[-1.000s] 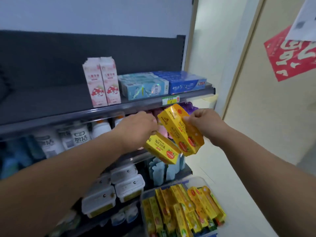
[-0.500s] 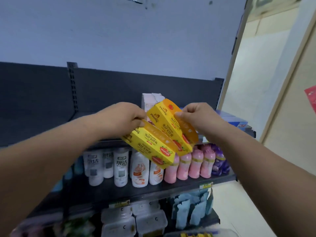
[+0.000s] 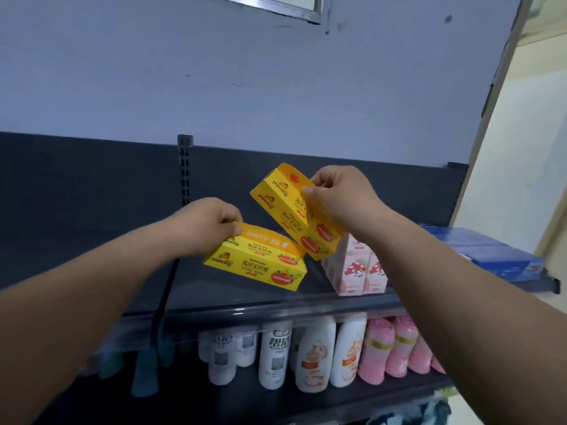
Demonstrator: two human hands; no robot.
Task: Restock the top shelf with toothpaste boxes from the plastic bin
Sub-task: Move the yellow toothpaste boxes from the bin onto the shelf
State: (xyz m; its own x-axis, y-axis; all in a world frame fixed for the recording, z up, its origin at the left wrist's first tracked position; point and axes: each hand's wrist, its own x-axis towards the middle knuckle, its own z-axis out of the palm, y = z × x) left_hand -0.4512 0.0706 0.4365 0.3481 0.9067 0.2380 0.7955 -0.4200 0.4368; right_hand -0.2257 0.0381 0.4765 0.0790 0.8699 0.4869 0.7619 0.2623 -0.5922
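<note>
top shelf [image 3: 233,302]: dark | pink cartons [image 3: 359,271]: upright on top shelf | lower toothpaste boxes [image 3: 257,265]: just above top shelf, end pinched by left hand [image 3: 211,225] | upper toothpaste boxes [image 3: 288,210]: higher above top shelf, tilted, pinched by right hand [image 3: 340,194]

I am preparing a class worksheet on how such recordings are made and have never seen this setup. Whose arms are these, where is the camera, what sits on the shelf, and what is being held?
There is no machine here. A person wears one wide-angle camera on the head, so you see their own two bare arms reaching forward. The left hand pinches the lower yellow boxes of toothpaste, low over the top shelf. The right hand holds the upper yellow boxes, tilted. On that shelf pink boxes stand upright, and blue boxes lie flat further right. The shelf below carries white and pink bottles.
</note>
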